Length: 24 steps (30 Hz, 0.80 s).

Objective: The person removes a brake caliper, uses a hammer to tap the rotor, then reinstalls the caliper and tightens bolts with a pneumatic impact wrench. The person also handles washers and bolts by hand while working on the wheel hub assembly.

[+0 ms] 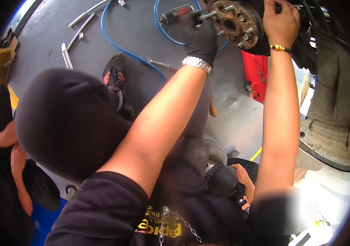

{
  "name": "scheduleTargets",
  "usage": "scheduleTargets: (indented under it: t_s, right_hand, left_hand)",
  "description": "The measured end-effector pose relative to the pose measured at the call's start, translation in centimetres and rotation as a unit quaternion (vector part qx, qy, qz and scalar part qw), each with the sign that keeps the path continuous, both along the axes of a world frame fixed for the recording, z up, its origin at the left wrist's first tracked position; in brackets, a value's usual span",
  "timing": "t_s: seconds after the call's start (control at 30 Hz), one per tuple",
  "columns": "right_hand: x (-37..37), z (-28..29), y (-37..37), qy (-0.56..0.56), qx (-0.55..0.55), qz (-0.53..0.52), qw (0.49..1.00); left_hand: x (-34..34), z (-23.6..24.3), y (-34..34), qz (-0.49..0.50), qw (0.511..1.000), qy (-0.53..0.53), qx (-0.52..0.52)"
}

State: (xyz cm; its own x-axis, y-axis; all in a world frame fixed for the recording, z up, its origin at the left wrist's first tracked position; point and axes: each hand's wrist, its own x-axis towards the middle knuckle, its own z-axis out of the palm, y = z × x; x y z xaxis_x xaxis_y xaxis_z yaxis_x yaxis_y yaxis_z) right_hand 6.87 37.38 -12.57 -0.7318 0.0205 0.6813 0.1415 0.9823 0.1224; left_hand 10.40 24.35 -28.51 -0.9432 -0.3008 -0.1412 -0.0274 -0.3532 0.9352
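A rusty wheel hub (227, 25) with several bare studs is at the top, with the brake disc (258, 28) behind it. My left hand (199, 39), in a black glove, is at the hub's left side. Its fingers are curled around the end of a long wheel stud (208, 15); dark fabric blurs the fingertips. My right hand (280, 24) is bare and raised behind the disc's right side. Its fingers are bent together near dark suspension parts, and whatever they hold is cut off or hidden at the top edge.
A red-and-black impact wrench (177, 15) and a blue hose (104, 30) lie on the grey floor. Below the hub stands a red jack (257, 76). The wheel arch (330, 90) borders the right. Other people (7, 143) work at left and lower right, near a tyre (216, 151).
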Motion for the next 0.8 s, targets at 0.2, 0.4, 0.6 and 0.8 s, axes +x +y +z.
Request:
scheduleTargets:
  t_s: [0.2, 0.4, 0.6, 0.8]
  right_hand:
    - [0.1, 0.1, -0.8, 0.005, -0.004, -0.002, 1.000]
    - [-0.2, -0.8, -0.6, 0.003, 0.019, 0.008, 1.000]
    - [-0.2, -0.7, 2.3, -0.016, 0.032, -0.046, 0.998]
    - [-1.1, -1.5, 3.7, -0.009, 0.033, -0.021, 0.999]
  left_hand:
    - [-2.7, -0.1, -0.3, -0.181, 0.983, 0.037, 0.024]
    - [-2.2, -0.7, -0.2, -0.185, 0.982, 0.025, 0.000]
    - [-3.1, 1.5, -1.5, -0.228, 0.952, -0.066, 0.194]
    - [-2.4, 2.1, -0.9, -0.142, 0.986, -0.047, 0.077]
